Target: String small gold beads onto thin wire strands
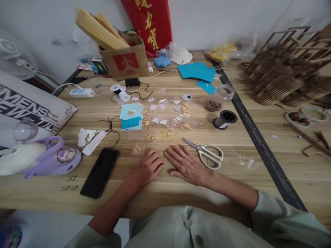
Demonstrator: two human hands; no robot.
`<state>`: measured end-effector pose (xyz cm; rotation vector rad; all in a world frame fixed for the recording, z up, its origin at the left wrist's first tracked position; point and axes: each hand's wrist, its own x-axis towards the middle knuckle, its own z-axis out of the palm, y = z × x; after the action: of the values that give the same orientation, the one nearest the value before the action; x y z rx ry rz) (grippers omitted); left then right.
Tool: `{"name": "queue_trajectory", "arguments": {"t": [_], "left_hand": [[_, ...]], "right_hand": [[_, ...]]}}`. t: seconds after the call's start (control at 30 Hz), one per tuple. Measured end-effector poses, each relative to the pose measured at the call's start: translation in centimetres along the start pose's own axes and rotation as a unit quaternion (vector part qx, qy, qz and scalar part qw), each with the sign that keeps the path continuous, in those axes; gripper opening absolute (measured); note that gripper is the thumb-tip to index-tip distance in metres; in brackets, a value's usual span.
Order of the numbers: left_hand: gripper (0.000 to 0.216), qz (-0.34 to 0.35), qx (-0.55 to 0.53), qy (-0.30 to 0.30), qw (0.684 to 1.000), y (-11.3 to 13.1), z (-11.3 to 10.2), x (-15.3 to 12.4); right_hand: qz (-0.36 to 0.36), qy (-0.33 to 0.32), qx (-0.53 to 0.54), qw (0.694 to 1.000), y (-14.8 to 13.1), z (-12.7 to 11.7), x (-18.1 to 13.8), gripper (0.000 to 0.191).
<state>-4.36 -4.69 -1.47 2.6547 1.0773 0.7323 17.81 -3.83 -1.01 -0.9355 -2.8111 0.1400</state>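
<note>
My left hand (150, 168) rests on the wooden table with its fingers curled together; whatever may be in them is hidden. Beside it my right hand (187, 166) lies flat, palm down, fingers stretched out. A tiny gold-coloured bit shows between the two hands, too small to name. Just beyond my left hand is a small clear bag of gold beads (137, 149). White-handled scissors (210, 153) lie right of my right hand, blades pointing left. Farther back, several small bags hold gold beads (150, 138) and silver-coloured findings (162, 122).
A black phone (99, 173) and a purple bottle (55, 156) are at left. A wire spool (225, 119), a jar of dark beads (214, 105) and blue card (198, 71) stand or lie farther back. A cardboard box (125, 62) holds envelopes; wooden lanterns (281, 72) crowd the right.
</note>
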Motion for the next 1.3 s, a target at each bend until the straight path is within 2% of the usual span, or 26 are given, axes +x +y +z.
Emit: {"name": "queue_trajectory", "arguments": {"t": [1.3], "left_hand": [[0.015,-0.035,0.022,-0.057,0.998,-0.7,-2.4,-0.2]], "right_hand": [[-0.008,-0.007,-0.012,1.0,-0.1,0.6,-0.1,0.065]]}}
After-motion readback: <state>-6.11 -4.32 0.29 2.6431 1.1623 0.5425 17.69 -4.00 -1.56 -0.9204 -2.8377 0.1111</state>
